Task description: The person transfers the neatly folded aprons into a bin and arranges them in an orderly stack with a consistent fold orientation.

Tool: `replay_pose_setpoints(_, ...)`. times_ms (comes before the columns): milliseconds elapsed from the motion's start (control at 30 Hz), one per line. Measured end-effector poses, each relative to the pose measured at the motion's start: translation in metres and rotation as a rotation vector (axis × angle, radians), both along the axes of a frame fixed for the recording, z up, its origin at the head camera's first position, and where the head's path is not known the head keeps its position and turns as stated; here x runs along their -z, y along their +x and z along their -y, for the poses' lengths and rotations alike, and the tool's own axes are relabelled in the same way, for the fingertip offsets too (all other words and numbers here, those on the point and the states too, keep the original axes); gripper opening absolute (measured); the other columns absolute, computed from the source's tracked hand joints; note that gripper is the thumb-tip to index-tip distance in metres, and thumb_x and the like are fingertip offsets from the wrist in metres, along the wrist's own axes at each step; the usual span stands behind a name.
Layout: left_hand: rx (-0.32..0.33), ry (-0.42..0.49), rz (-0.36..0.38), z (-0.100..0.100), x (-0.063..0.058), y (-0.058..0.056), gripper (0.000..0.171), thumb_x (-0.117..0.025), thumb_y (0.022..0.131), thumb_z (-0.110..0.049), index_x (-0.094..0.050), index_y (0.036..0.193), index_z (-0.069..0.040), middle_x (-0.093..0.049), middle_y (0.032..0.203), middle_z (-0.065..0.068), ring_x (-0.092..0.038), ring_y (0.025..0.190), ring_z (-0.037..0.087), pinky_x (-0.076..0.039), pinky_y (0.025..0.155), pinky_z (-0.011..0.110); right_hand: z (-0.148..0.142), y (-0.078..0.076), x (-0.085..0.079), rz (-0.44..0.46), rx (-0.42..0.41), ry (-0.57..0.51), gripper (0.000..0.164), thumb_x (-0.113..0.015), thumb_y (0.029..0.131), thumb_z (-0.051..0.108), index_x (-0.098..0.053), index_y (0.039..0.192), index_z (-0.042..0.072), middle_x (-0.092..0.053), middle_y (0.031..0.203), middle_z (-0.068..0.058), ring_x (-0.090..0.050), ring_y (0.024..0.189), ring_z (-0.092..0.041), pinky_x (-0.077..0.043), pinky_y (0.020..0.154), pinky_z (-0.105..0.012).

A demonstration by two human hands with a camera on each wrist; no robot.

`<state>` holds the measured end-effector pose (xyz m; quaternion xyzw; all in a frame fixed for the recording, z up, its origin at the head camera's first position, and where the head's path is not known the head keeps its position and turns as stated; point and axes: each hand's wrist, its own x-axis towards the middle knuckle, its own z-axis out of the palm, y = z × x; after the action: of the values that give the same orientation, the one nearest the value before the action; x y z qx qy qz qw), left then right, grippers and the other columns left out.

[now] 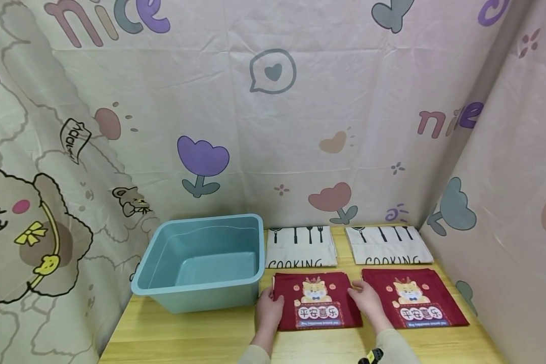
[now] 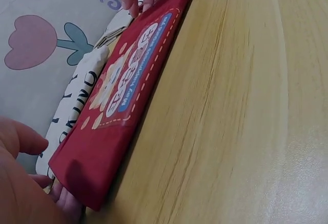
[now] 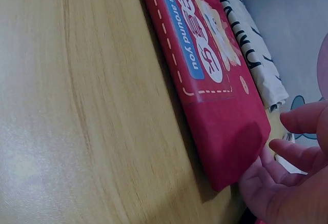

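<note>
A folded dark red cloth point(image 1: 318, 298), printed with a cartoon animal and white lettering, lies on the table between both hands. My left hand point(image 1: 269, 309) is at its left edge; in the left wrist view some fingers point(image 2: 65, 199) reach under the corner while the thumb stays raised off the fabric. At the opposite edge is my right hand point(image 1: 367, 299). The right wrist view shows its lower fingers point(image 3: 261, 180) touching beneath the corner, with thumb and forefinger apart from the cloth. A second, matching red cloth point(image 1: 414, 298) lies just right of the right hand.
Behind the red cloths lie two folded white cloths, a left one point(image 1: 300, 247) and a right one point(image 1: 389, 246), both printed with utensils and "COOKING". A blue-green plastic basin point(image 1: 200, 298) stands on the left of the wooden table point(image 1: 186, 338). A patterned curtain point(image 1: 273, 136) hangs behind.
</note>
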<state>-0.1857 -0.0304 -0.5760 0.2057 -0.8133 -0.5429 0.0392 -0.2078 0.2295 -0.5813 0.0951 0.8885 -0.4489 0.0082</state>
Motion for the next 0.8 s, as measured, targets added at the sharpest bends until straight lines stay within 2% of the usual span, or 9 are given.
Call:
replay_pose_setpoints(200, 0.033, 0.016, 0.014, 0.000, 0.007, -0.001, 0.038, -0.064, 0.091, -0.007, -0.059, 0.127, 0.007, -0.065, 0.115, 0.023, -0.061, 0.103, 0.038, -0.048, 0.088, 0.055, 0.001, 0.001, 0.001, -0.014, 0.005, -0.021, 0.039, -0.060, 0.093, 0.007, -0.054, 0.120, -0.020, -0.057, 0.119, -0.037, -0.057, 0.108, -0.049, -0.047, 0.092, -0.056)
replay_pose_setpoints(367, 0.013, 0.039, 0.002, 0.003, 0.011, -0.001, 0.040, -0.063, 0.090, -0.003, -0.058, 0.129, 0.007, -0.064, 0.118, 0.026, -0.061, 0.106, 0.041, -0.048, 0.089, 0.054, 0.003, 0.002, 0.003, -0.023, 0.002, -0.051, 0.038, -0.060, 0.092, 0.003, -0.053, 0.120, -0.021, -0.057, 0.118, -0.039, -0.058, 0.106, -0.049, -0.048, 0.089, -0.055)
replay_pose_setpoints(667, -0.018, 0.080, 0.003, 0.007, 0.013, -0.001, 0.037, -0.062, 0.089, 0.000, -0.064, 0.126, -0.003, -0.069, 0.108, 0.014, -0.064, 0.091, 0.028, -0.051, 0.077, 0.047, 0.002, 0.000, 0.008, -0.024, 0.017, -0.104, 0.038, -0.059, 0.089, -0.004, -0.051, 0.120, -0.024, -0.058, 0.113, -0.039, -0.059, 0.104, -0.049, -0.052, 0.086, -0.052)
replay_pose_setpoints(800, -0.028, 0.142, -0.012, 0.006, 0.012, -0.001, 0.038, -0.062, 0.087, 0.002, -0.065, 0.124, -0.002, -0.069, 0.104, 0.012, -0.063, 0.088, 0.026, -0.052, 0.074, 0.045, 0.000, 0.000, 0.007, -0.009, 0.028, -0.145, 0.039, -0.059, 0.090, -0.004, -0.050, 0.123, -0.023, -0.058, 0.114, -0.038, -0.060, 0.102, -0.047, -0.053, 0.085, -0.050)
